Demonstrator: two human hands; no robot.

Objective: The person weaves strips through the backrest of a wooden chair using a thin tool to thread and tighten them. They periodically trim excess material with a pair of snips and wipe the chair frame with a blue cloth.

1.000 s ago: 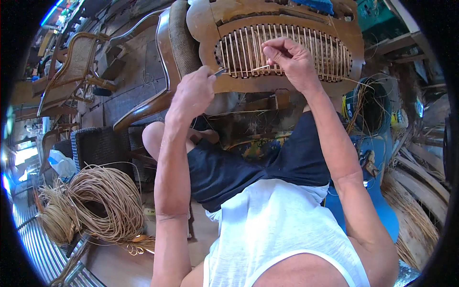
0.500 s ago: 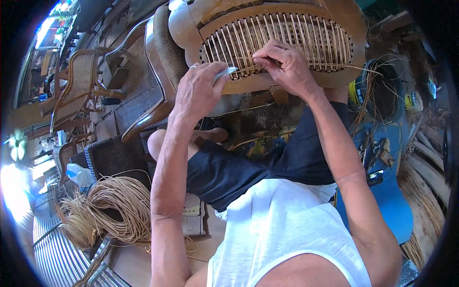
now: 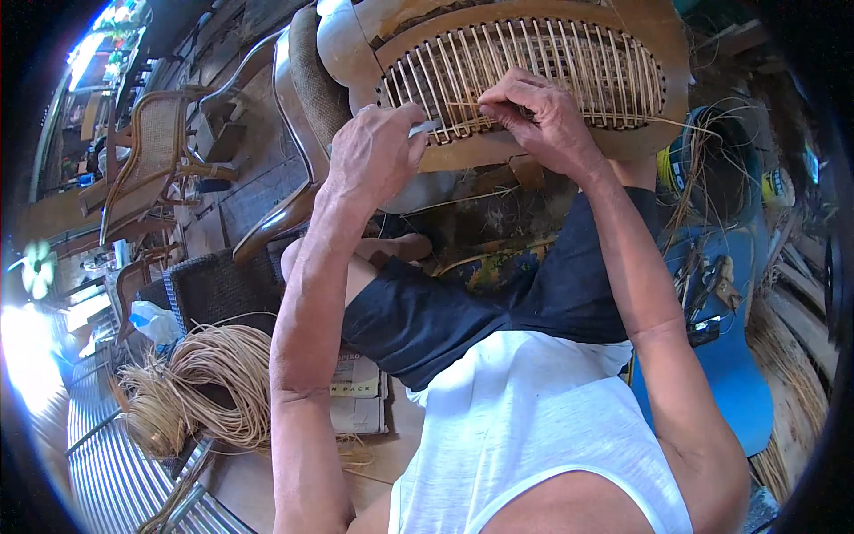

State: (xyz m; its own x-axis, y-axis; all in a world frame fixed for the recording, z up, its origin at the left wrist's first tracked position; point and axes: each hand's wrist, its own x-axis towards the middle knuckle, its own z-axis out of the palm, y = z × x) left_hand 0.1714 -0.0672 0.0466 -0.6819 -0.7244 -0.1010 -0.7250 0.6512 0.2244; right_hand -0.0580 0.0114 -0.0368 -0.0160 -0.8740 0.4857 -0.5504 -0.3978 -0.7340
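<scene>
**Along the lower edge of the oval opening, two hands meet over fine cane**

At the front of the wooden chair frame (image 3: 463,157), the left hand (image 3: 378,151) and right hand (image 3: 538,116) are nearer each other than they were a second ago. Then, the right hand was lifted above the lower rim with a strand drawn out toward the left; now it is lower, thumb and forefinger pinched together on a thin cane strand (image 3: 463,104) whose short end points left across the opening. That brings the fine work down to the lower left stretch of the oval, though whether the strand passes under or over its neighbours is too small to tell.

The left hand is closed around a narrow, pale tool (image 3: 425,128), its end pointing right, just beside the row of rim holes. A sharp tip showed earlier; at this angle it is blurred, and contact with the frame cannot be made out.

Upright cane strips (image 3: 614,80) span the opening from rim to rim. Along the lower rim, a long loose strand (image 3: 667,121) runs out past the right side of the frame, toward the dark bucket (image 3: 725,187) with its tangle of cane. Well apart from the hands, at lower left, lies a thick rattan coil (image 3: 222,378).
</scene>
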